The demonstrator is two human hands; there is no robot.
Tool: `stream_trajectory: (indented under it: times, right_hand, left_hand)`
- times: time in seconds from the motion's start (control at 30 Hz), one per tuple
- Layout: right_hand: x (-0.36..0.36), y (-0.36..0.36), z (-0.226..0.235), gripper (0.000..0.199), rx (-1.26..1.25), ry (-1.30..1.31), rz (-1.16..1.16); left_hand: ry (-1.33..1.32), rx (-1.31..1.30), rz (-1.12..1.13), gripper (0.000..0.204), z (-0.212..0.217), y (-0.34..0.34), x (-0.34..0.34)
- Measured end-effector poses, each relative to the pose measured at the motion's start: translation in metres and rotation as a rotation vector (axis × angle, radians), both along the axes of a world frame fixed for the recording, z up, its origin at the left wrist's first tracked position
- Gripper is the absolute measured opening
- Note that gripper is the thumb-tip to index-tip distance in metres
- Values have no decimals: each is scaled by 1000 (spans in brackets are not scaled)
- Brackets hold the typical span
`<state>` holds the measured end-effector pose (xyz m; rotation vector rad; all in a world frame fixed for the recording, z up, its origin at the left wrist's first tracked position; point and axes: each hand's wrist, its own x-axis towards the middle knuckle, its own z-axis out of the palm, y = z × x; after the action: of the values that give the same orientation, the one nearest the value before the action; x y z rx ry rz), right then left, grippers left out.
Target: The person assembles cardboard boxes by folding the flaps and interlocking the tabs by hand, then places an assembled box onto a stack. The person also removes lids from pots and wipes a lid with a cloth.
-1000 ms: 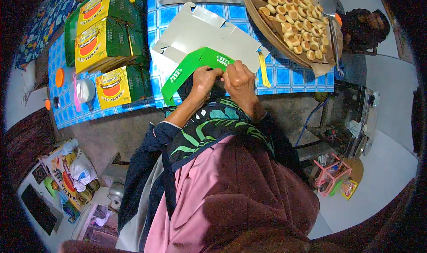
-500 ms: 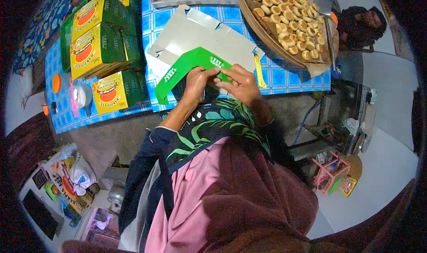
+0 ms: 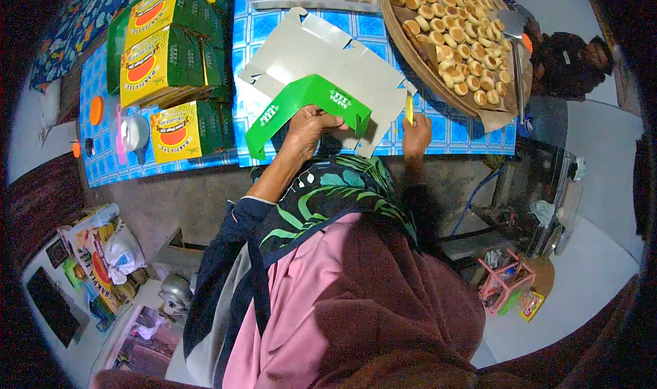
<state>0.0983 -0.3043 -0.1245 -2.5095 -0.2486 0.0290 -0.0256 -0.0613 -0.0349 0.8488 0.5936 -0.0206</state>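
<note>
A flat, unfolded cardboard box (image 3: 321, 50) lies on the table with its grey side up. Its near part is a bent green panel (image 3: 287, 98) with white print. My left hand (image 3: 306, 132) is closed on the inner edge of that green panel, thumb pointing right. Off to the right, my right hand (image 3: 416, 139) has its fingers closed around the lower end of a slim yellow object (image 3: 409, 106) at the box's right corner. What kind of thing the yellow object is cannot be made out.
Filled yellow and green boxes (image 3: 147, 64) are stacked at the left, near a white container (image 3: 135, 132) and an orange lid (image 3: 97, 110). A round tray (image 3: 410, 64) of small baked cakes stands at the right, with a spatula (image 3: 513, 30). Behind lies a shallow tray (image 3: 315, 4).
My right hand has let go of the green panel and moved right to the yellow object. My left hand still holds the panel. The view has shifted slightly.
</note>
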Motion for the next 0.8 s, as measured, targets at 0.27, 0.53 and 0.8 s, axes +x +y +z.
stream_trajectory:
  times: [0.27,0.53,0.8]
  right_hand:
    - [-29,49,132,37,233,-185,619]
    - [-32,49,155,37,-10,-116,752]
    - [-42,63,174,34,-314,-382,832]
  left_hand:
    - [90,-32,83,17,6,-2,-1]
    - [89,-14,98,13,9,-2,-5]
    - [48,176,83,10,24,0,-9]
